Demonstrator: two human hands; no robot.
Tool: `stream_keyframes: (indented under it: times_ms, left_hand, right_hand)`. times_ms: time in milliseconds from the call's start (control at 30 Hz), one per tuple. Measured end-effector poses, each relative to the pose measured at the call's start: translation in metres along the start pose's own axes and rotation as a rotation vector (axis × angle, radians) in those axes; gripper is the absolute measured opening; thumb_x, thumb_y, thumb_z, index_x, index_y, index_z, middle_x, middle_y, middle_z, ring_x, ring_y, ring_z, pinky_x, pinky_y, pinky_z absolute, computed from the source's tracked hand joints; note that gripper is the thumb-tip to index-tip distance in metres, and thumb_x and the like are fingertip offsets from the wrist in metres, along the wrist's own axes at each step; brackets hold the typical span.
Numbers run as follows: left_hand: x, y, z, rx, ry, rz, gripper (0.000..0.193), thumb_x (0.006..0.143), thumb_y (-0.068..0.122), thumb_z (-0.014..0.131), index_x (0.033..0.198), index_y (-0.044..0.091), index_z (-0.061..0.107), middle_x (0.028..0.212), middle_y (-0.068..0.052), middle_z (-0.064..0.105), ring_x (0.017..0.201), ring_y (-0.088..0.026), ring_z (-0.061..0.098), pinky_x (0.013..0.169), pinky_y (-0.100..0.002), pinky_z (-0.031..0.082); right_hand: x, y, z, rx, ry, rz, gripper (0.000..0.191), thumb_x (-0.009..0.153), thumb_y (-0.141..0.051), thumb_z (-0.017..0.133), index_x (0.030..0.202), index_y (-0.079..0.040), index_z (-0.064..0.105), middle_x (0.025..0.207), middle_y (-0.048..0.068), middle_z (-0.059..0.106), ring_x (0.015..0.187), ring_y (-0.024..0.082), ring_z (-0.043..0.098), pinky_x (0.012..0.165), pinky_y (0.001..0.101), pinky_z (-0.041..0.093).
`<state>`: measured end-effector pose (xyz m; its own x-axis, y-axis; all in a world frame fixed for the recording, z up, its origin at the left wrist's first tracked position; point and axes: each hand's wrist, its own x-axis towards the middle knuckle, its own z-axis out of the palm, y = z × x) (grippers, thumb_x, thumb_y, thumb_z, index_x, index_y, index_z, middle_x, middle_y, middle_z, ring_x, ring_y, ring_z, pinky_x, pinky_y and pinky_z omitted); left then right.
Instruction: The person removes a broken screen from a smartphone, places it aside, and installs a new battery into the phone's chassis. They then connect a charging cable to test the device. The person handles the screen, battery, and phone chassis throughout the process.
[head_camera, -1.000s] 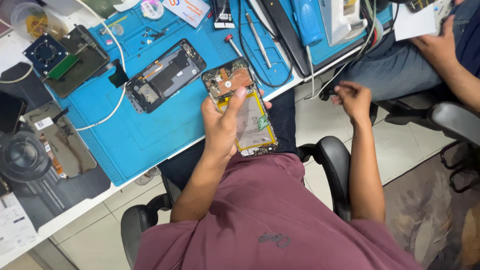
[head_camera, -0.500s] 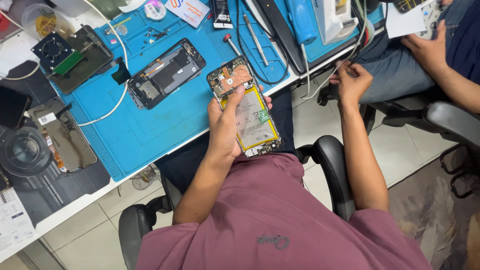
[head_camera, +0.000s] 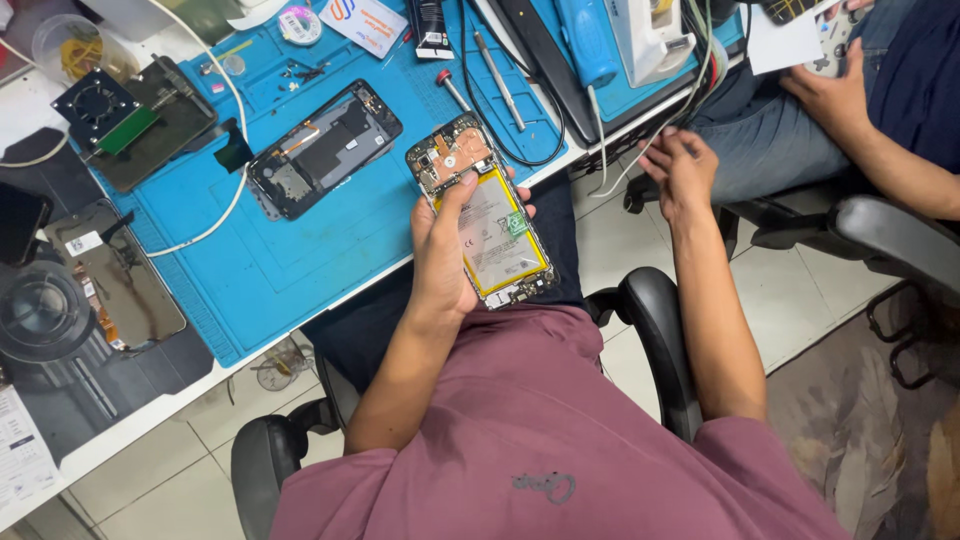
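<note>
Left hand (head_camera: 445, 255) wrapped around an opened phone with a yellow battery and bare circuit board (head_camera: 482, 212), fingers (head_camera: 460, 190) clamped on it, one fingertip pressing near the board at the top end. Phone held up over the lap, just past the near edge of the blue rubber work mat (head_camera: 300, 250) on the table.

Right hand (head_camera: 683, 172) out to the right of the phone, well apart from it, among thin white and black cables (head_camera: 690, 75) hanging off the table edge. Fingers curled by the cables; cannot tell whether pinched on one or not.

Left of the phone, flat on the mat, a black empty phone frame (head_camera: 322, 150). Above the phone, a small screwdriver with a red tip (head_camera: 452, 88) and a thin metal tool (head_camera: 497, 65). Far left of the phone, a dark phone screen panel (head_camera: 115, 280) lying on the table, and a small black fan on a green board (head_camera: 105, 110).

Right of the phone, another person's hand (head_camera: 830, 95) resting on a knee in blue jeans (head_camera: 770, 150). Black chair arm (head_camera: 655, 320) below the phone, by the maroon shirt (head_camera: 560, 440).
</note>
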<state>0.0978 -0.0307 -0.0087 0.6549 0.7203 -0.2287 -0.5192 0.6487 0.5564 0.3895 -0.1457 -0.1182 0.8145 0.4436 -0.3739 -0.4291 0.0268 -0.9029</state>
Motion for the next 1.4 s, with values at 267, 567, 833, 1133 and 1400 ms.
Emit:
stream_keyframes:
  times_ms: [267,567,833,1133,1400]
  left_hand:
    - [0.004,-0.001,-0.001,-0.087,-0.013,-0.023,0.032,0.106,0.019,0.056,0.122,-0.008,0.063,0.103,-0.022,0.071,0.090,-0.032,0.073,0.084,-0.046,0.063]
    - [-0.003,0.006,-0.004,-0.084,-0.143,0.083,0.043,0.105,0.019,0.050,0.139,-0.007,0.050,0.124,-0.028,0.064,0.107,-0.039,0.069,0.099,-0.056,0.058]
    - [0.007,0.014,-0.013,-0.086,-0.090,-0.013,0.044,0.101,0.022,0.050,0.136,-0.006,0.053,0.123,-0.023,0.064,0.111,-0.036,0.069,0.099,-0.056,0.059]
    - [0.012,0.006,-0.007,-0.060,-0.088,-0.056,0.040,0.101,0.018,0.048,0.133,-0.004,0.053,0.121,-0.022,0.065,0.108,-0.036,0.069,0.095,-0.055,0.060]
    - [0.014,0.006,-0.011,-0.066,-0.073,-0.048,0.038,0.103,0.017,0.048,0.135,-0.004,0.053,0.122,-0.022,0.065,0.111,-0.037,0.068,0.096,-0.057,0.059]
  right_hand:
    - [-0.075,-0.009,0.045,-0.673,-0.020,-0.976,0.019,0.104,-0.008,0.083,0.099,0.002,0.067,0.090,0.007,0.061,0.076,0.015,0.057,0.068,0.0310,0.046]
    - [-0.063,-0.013,0.102,-0.797,0.097,-1.082,0.015,0.095,-0.008,0.086,0.101,0.001,0.075,0.093,0.008,0.069,0.065,0.013,0.057,0.059,0.0287,0.045]
    - [-0.012,-0.005,0.002,-0.381,0.346,-0.725,0.010,0.098,-0.003,0.074,0.102,0.003,0.068,0.083,0.003,0.069,0.067,0.008,0.064,0.057,0.0220,0.050]
    - [0.021,-0.006,-0.005,-0.421,0.170,-0.485,0.011,0.089,0.010,0.073,0.098,0.007,0.069,0.088,0.010,0.072,0.076,0.015,0.072,0.068,0.0250,0.059]
    - [0.013,0.007,-0.003,0.453,0.040,0.054,0.033,0.087,0.017,0.061,0.120,0.010,0.061,0.108,0.019,0.071,0.096,0.025,0.078,0.090,0.0395,0.065]
